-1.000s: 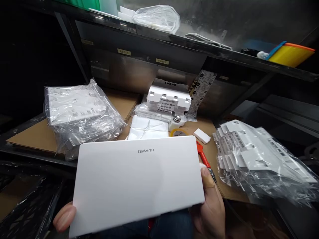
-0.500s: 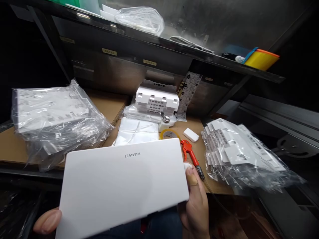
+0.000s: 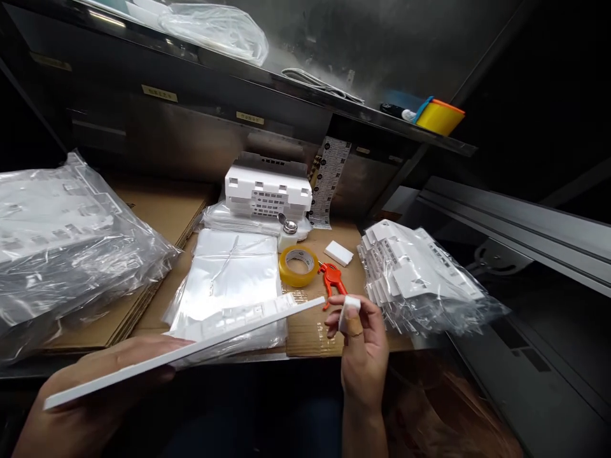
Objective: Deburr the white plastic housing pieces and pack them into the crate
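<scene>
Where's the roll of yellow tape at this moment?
In the head view, the yellow tape roll lies on the cardboard near mid-picture, between the clear bags on its left and the red tool on its right.

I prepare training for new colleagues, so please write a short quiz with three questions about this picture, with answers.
1. Fill in: the left hand holds a thin white panel, seen nearly ____ (face-on or edge-on).
2. Which hand pinches the small white piece? A, left hand; B, right hand.
3. True or false: in the picture, the yellow tape roll lies between the stack of clear plastic and the red tool.

Key: 1 edge-on; 2 B; 3 true.
</scene>
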### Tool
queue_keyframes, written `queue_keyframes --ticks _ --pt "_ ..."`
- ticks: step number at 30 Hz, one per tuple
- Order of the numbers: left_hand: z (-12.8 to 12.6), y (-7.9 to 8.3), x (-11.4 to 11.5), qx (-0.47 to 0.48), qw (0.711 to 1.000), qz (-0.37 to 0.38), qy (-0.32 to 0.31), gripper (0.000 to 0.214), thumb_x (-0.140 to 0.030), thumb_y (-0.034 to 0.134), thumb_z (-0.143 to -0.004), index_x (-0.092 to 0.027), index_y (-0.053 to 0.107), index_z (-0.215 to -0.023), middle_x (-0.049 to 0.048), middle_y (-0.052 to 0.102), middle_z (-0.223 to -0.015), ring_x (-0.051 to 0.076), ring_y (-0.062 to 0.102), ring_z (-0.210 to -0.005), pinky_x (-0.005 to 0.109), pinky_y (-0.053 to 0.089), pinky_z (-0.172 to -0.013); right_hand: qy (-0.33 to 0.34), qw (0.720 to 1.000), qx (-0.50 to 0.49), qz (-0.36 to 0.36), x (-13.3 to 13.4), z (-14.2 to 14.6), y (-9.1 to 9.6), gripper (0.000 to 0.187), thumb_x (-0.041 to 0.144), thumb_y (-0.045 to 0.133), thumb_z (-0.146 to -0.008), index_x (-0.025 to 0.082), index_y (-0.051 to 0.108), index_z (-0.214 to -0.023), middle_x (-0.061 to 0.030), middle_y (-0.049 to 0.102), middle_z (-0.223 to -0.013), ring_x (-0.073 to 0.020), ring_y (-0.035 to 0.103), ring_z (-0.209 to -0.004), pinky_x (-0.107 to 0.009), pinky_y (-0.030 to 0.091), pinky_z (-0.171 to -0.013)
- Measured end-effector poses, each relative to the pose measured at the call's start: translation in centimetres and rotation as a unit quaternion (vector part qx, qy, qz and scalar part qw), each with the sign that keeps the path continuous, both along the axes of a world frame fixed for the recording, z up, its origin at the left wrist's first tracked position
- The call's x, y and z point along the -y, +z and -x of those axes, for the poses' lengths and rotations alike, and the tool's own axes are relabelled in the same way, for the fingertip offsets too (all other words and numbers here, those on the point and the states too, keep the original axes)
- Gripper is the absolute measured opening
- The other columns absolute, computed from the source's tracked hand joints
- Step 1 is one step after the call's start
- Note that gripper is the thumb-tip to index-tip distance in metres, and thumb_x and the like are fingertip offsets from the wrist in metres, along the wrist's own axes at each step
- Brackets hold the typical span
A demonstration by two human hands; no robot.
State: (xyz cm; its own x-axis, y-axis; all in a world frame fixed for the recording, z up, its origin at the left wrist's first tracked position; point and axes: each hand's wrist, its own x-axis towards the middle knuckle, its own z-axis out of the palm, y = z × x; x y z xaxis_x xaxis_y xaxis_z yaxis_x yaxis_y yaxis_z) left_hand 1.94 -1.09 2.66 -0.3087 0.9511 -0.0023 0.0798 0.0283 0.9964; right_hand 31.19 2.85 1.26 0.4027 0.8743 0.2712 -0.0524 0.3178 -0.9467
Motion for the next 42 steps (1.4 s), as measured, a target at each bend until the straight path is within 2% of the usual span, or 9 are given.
queue_keyframes --ticks 10,17,21,26,29,31,34,38,42 --pt "-0.7 1.9 -1.0 -0.118 0.978 -0.113 -0.126 0.006 -0.04 0.082 -0.081 -0.039 0.083 -0.087 -0.0054 0.082 -0.093 0.019 0.075 -0.091 0.022 0.054 -0.087 0.106 0.982 -0.136 0.077 0.3 0.3 1.7 0.028 0.047 0.067 -0.096 0.024 0.059 -0.109 -0.0092 0.075 -0.119 -0.0155 0.073 -0.074 -0.023 0.058 -0.052" --pt "-0.4 1.6 -1.3 -0.116 0.965 -0.17 -0.161 0.008 -0.029 0.079 -0.088 -0.032 0.083 -0.094 -0.0004 0.082 -0.097 0.02 0.077 -0.092 0.023 0.057 -0.084 0.062 0.995 -0.07 0.032 0.6 1.0 1.7 0.02 0.041 0.064 -0.099 0.026 0.061 -0.113 -0.0091 0.071 -0.124 -0.0173 0.076 -0.075 -0.027 0.061 -0.056" --pt "0.2 0.8 -1.9 -0.128 0.949 -0.215 -0.194 0.014 -0.025 0.076 -0.091 -0.031 0.082 -0.101 0.0018 0.082 -0.1 0.024 0.076 -0.096 0.034 0.058 -0.092 0.139 0.99 0.027 -0.02 1.1 3.2 2.0 0.016 0.035 0.059 -0.102 0.027 0.061 -0.116 -0.0098 0.07 -0.129 -0.0178 0.077 -0.077 -0.029 0.062 -0.058" --pt "-0.2 -0.6 -2.2 -0.197 0.93 -0.264 -0.161 0.02 -0.04 0.072 -0.093 -0.038 0.079 -0.112 0.0011 0.076 -0.123 0.03 0.054 -0.139 0.051 0.015 -0.129 0.14 0.981 0.13 -0.026 1.2 5.5 1.7 0.015 0.034 0.06 -0.101 0.025 0.064 -0.113 -0.0049 0.078 -0.102 -0.0177 0.074 -0.093 -0.029 0.06 -0.08" --pt "-1.7 -0.9 -2.2 0.072 0.976 -0.202 -0.047 0.088 -0.071 0.083 -0.067 -0.048 0.051 -0.146 -0.0064 0.032 -0.169 0.031 0.01 -0.16 0.05 0.008 -0.131 0.111 0.982 0.123 -0.09 1.0 5.9 0.8 0.011 0.031 0.058 -0.102 0.025 0.061 -0.112 -0.0024 0.079 -0.096 -0.0171 0.075 -0.093 -0.029 0.06 -0.082" --pt "-2.4 -0.5 -2.3 0.251 0.957 -0.14 -0.045 0.107 -0.093 0.057 -0.069 -0.041 0.032 -0.159 0.0003 0.026 -0.172 0.033 0.009 -0.16 0.054 0.023 -0.128 0.098 0.983 0.115 -0.102 1.2 6.1 0.3 0.011 0.031 0.058 -0.102 0.026 0.061 -0.112 -0.002 0.079 -0.097 -0.017 0.076 -0.092 -0.03 0.06 -0.082" --pt "-2.6 0.6 -2.9 0.412 0.908 -0.002 -0.069 0.09 -0.078 0.023 -0.095 -0.016 0.038 -0.157 0.0182 0.053 -0.154 0.04 0.038 -0.15 0.06 0.037 -0.12 0.114 0.986 0.1 -0.073 1.6 6.1 -0.4 0.011 0.032 0.059 -0.102 0.027 0.062 -0.111 -0.0017 0.079 -0.097 -0.0172 0.075 -0.094 -0.031 0.06 -0.084" --pt "-2.3 1.8 -4.2 0.545 0.82 0.172 -0.033 0.059 -0.028 0.04 -0.1 -0.005 0.037 -0.154 0.0233 0.071 -0.128 0.039 0.064 -0.126 0.061 0.046 -0.113 0.18 0.966 0.178 -0.043 2.0 5.7 -0.7 0.014 0.03 0.06 -0.1 0.026 0.068 -0.111 -0.0054 0.077 -0.105 -0.0206 0.075 -0.096 -0.032 0.062 -0.08" --pt "-3.6 2.8 -4.6 0.568 0.806 0.166 -0.026 0.059 -0.032 0.038 -0.102 -0.004 0.037 -0.154 0.0229 0.074 -0.122 0.04 0.07 -0.115 0.063 0.05 -0.108 0.183 0.925 0.308 -0.125 3.3 7.2 0.5 0.025 0.015 0.07 -0.09 0.026 0.072 -0.113 -0.0062 0.072 -0.104 -0.0196 0.073 -0.092 -0.029 0.062 -0.081"
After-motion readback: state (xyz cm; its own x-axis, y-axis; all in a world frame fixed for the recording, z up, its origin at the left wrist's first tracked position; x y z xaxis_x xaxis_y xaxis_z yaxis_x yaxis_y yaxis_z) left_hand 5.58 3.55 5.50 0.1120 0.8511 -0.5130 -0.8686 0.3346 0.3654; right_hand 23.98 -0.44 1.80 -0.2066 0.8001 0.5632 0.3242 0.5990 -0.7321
